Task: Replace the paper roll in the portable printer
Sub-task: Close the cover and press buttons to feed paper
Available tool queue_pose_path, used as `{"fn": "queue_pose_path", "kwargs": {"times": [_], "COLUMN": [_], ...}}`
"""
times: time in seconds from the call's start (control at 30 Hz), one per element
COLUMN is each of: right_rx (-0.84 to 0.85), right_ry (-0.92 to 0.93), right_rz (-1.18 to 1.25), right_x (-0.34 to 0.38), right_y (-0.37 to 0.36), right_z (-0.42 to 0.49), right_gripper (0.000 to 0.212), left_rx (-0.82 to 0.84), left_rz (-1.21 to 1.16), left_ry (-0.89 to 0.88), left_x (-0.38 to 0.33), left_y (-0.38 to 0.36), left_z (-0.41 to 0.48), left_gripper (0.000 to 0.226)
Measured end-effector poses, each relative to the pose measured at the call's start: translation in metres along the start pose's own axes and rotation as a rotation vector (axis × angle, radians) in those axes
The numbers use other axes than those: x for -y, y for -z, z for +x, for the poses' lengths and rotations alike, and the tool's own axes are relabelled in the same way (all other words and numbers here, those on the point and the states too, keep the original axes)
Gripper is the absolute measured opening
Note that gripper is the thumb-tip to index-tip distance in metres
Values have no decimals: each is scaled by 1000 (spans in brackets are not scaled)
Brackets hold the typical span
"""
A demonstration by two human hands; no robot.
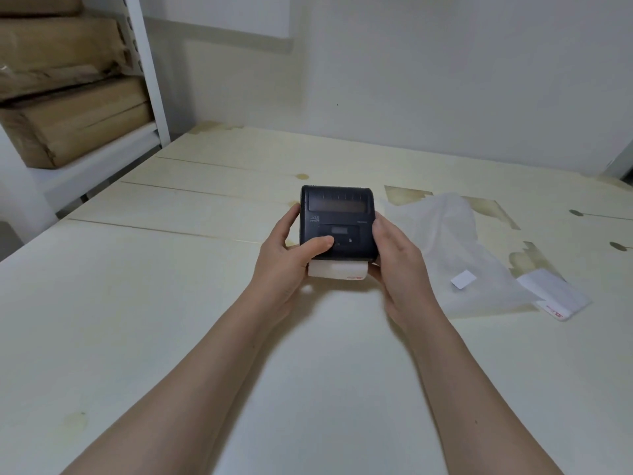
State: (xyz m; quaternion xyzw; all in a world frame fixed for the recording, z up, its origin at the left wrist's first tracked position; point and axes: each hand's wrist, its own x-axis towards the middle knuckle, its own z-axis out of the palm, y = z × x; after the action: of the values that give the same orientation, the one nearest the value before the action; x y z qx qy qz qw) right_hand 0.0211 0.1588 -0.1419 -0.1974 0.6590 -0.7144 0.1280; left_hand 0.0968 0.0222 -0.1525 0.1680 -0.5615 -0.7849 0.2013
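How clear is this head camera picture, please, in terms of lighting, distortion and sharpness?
Head view: soft, even light, faint shadows under the hands; wide-angle lens bows the table edges and stretches the forearms; printer lettering too soft to read; mild sheen on its window; plastic bag looks hazy.

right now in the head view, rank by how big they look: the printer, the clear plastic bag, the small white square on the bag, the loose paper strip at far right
1. clear plastic bag
2. printer
3. loose paper strip
4. small white square

The printer sits nearer the camera than the strip, but the gap looks clear.
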Motion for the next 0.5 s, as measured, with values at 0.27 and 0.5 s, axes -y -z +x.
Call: {"fn": "queue_pose_path", "kwargs": {"times": [0.27,0.5], "right_rx": [-31,-40], "right_ry": [63,50], "right_rz": [-35,-22], "right_x": [-5,-7], "right_y": [1,0], "right_z": [2,2], "right_gripper": [33,32], "left_rx": [17,19], "left_rz": [8,27], "left_ry": [-22,-27], "left_x": [4,6], "left_y": [3,4], "left_z": [5,8], "left_gripper": [77,79]}}
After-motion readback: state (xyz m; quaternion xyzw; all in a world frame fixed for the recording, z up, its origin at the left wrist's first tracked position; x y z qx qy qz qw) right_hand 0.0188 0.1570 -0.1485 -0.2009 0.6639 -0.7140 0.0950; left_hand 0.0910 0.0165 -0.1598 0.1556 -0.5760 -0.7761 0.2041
